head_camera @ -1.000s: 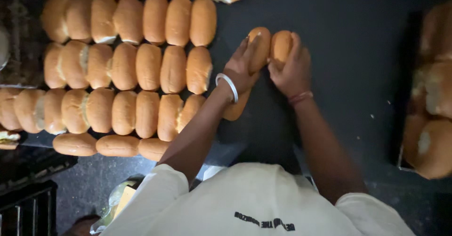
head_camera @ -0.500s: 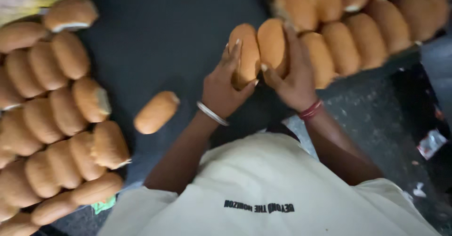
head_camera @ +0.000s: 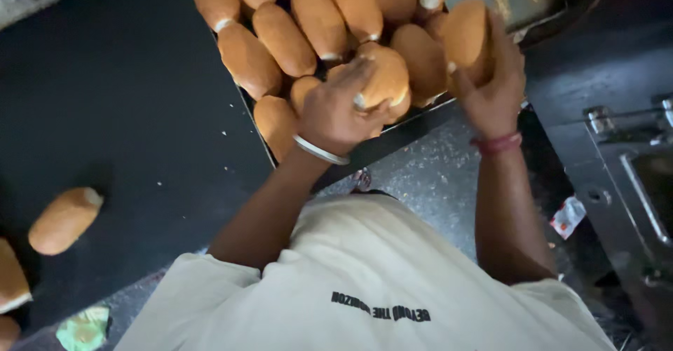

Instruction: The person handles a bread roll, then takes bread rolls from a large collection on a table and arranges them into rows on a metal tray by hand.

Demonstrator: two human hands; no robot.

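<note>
Two golden-brown bread rolls are in the person's hands, both held over the near edge of a dark baking tray (head_camera: 413,123). The left-hand roll (head_camera: 384,78) sits under the left hand (head_camera: 338,113), whose fingers (head_camera: 354,71) curl over its top and left side, so the roll shows to the right of the knuckles with its pale underside edge just visible. The right-hand roll (head_camera: 464,32) stands more upright, tilted slightly, with the right hand (head_camera: 494,92) wrapped around its right side and lower end; the fingers (head_camera: 506,43) close on it from behind, and most of the crust faces left. The two held rolls lie near each other but apart.

A silver bangle (head_camera: 320,150) circles the left wrist and a red thread band (head_camera: 496,143) the right. Behind the hands, the tray carries many more rolls (head_camera: 284,39) packed side by side in rows. To the left, a black surface (head_camera: 126,113) bears a single loose roll (head_camera: 64,219), with parts of other rolls at the far-left edge. At the right stands grey metal equipment (head_camera: 631,183). Below, the person's pale shirt (head_camera: 364,281) fills the near view.
</note>
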